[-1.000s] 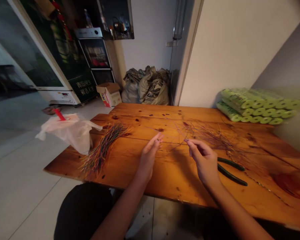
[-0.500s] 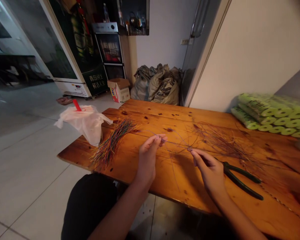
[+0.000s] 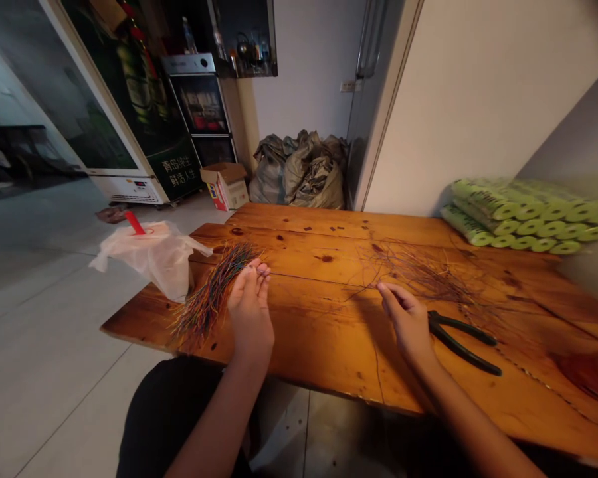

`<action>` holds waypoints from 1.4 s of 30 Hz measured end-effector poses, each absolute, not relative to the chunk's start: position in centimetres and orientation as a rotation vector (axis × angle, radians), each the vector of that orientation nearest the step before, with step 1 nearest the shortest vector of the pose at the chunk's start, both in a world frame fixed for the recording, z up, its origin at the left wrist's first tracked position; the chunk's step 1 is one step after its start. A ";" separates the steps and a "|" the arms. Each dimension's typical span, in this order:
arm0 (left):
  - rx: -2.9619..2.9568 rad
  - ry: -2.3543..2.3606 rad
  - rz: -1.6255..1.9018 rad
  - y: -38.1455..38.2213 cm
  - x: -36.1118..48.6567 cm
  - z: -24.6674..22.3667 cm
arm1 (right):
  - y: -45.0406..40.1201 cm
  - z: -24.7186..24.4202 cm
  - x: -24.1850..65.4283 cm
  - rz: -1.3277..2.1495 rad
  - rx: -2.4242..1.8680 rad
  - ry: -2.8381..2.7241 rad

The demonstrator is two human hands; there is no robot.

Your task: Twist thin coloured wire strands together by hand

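A thin dark wire (image 3: 323, 279) stretches nearly straight between my two hands, above the wooden table (image 3: 309, 345). My left hand (image 3: 252, 295) pinches its left end, just beside a thick bundle of multicoloured wires (image 3: 214, 285). The other end is pinched between thumb and forefinger of my right hand (image 3: 403, 315), where several loose strands stick out. Behind and right of that hand lies a spread of thin loose wires (image 3: 428, 275). Pliers with dark handles (image 3: 466, 342) rest on the table at its right, their jaws partly hidden by the hand.
A white plastic bag with a red top (image 3: 152, 255) stands at the table's left edge. Green-wrapped rolls (image 3: 523, 216) are stacked at the back right. A twisted cord (image 3: 538, 378) runs along the right side. Grey sacks (image 3: 303, 172) and a cardboard box (image 3: 226, 186) sit beyond the table.
My left hand has moved left, away from my right hand, so a longer stretch of wire shows between them. The whole view has shifted slightly.
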State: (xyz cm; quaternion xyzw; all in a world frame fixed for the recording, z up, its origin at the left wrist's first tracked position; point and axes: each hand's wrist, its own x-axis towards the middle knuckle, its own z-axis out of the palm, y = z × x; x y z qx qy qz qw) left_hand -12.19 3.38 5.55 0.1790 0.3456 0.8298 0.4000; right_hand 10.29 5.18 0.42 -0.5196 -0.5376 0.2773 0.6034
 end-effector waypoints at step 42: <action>0.700 1.007 1.703 2.2 -7.9 3.4 | 3.0 3.4 7.6 1.686 -1.036 -1.413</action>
